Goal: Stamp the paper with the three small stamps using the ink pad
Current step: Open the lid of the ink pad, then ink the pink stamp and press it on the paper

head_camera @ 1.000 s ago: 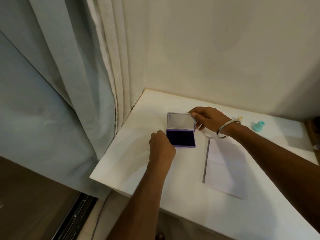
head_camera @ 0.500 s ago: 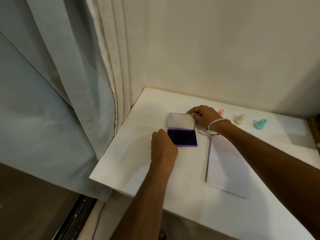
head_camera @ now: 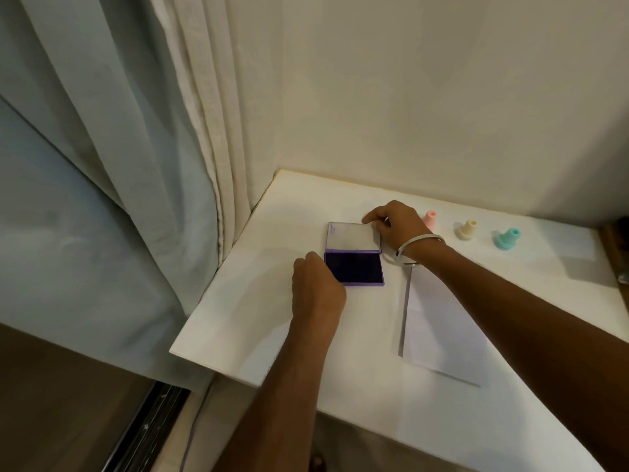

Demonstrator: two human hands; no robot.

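Head view, my inventory. Ink pad (head_camera: 354, 269): purple case, lying open on the white table (head_camera: 272, 311), lid (head_camera: 352, 236) folded flat behind the dark pad, left of the paper. My left hand (head_camera: 316, 291): fingers curled against the case's near-left edge; whether they pinch it I cannot tell. My right hand (head_camera: 396, 226): fingertips pressed on the lid's far-right corner, bangle (head_camera: 418, 245) at the wrist. Paper (head_camera: 442, 325): flat, partly under my right forearm. Stamps, upright in a row near the wall: pink stamp (head_camera: 430, 219), just beside my right hand; cream stamp (head_camera: 467, 229); teal stamp (head_camera: 507, 238). Curtain (head_camera: 119, 165): left of the table.
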